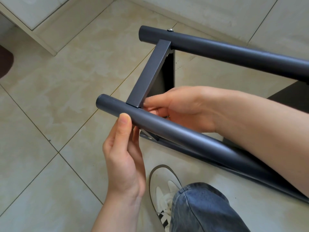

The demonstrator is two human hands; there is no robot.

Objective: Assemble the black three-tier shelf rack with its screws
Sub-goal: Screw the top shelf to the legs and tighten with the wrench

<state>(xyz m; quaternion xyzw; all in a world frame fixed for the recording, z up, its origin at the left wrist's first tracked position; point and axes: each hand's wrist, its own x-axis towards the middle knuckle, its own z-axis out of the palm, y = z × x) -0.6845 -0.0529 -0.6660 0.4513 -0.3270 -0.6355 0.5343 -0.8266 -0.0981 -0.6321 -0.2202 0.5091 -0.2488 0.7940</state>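
Gripping the near tube [167, 131] of the rack, the left hand [123, 163] curls its thumb over the top, fingers underneath. Just beyond that tube, the right hand [175, 106] pinches at the crossbar [148, 74] joint. Across the crossbar lies the far tube [217, 49], its screw [170, 29] showing, above the tiled floor [50, 114].

— What's underneath it all?
— A floor [55, 101] of pale beige tiles with thin grout lines.
— And lying on it?
— A white shoe [164, 191] with dark stripes just below the left grip [123, 158], and the dark rack frame [192, 141] beside it.
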